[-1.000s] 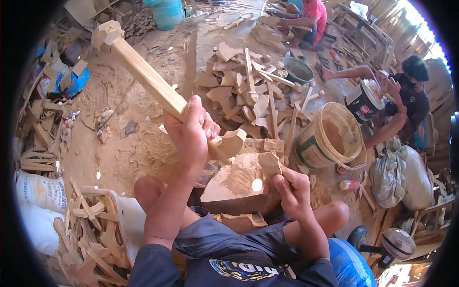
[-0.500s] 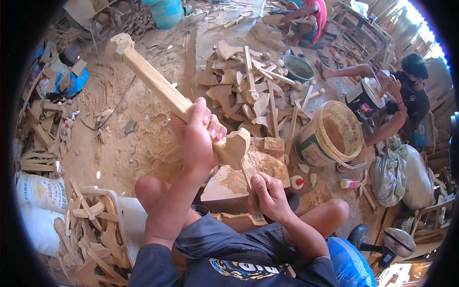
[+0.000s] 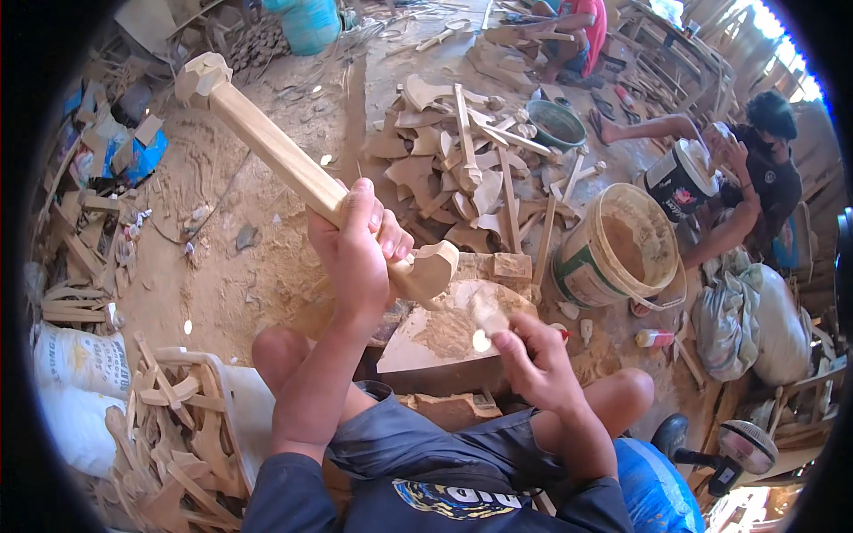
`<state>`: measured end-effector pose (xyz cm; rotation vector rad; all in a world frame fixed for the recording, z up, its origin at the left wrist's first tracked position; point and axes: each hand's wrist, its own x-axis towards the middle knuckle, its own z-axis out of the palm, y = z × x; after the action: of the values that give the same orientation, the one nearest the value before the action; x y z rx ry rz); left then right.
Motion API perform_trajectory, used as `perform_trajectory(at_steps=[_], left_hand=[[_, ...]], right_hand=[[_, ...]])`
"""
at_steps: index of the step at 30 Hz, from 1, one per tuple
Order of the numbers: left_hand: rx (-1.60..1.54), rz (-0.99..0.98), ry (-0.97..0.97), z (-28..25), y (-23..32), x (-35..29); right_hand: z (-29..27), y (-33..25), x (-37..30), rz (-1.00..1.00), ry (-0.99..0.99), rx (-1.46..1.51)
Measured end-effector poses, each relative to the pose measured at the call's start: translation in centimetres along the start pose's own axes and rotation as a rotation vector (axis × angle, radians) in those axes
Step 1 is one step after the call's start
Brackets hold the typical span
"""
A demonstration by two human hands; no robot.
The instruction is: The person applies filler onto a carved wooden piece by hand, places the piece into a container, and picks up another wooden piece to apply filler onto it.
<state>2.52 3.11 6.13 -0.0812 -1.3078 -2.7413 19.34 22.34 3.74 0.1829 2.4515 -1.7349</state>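
Observation:
A pale carved wooden handle slants up and to the left in front of me. Its far end is a faceted knob, its near end a curved, hooked head. My left hand is wrapped round it just above that head. To the right and slightly lower, my right hand is closed on a flat, blade-like tool. Motion smears the tool, so its exact kind is unclear. It is apart from the handle. Beneath both hands lies a pale, dusty work block between my knees.
Carved wooden pieces are heaped ahead, beside a dusty bucket. At lower left, a white container holds more pieces. A small fan stands at lower right. Two people sit beyond, one in black, one in red.
My right hand has moved right and a little up, and its tool has come away from the handle's curved head. My left hand and the handle have shifted slightly left and up.

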Motion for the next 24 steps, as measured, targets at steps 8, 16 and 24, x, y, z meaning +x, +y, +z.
perform_trajectory(at_steps=[8,16,24], left_hand=[[-0.06,-0.074,0.001,0.9,-0.4,-0.6],[-0.045,-0.293,0.006,-0.1,-0.4,0.2],[-0.14,-0.45,0.07,0.1,-2.0,-0.8]], right_hand=[[1.0,2.5,1.8,-0.231,-0.117,0.204],[2.6,5.1,3.5,-0.773,0.156,-0.33],[5.9,4.9,2.5,-0.738,0.314,-0.367]])
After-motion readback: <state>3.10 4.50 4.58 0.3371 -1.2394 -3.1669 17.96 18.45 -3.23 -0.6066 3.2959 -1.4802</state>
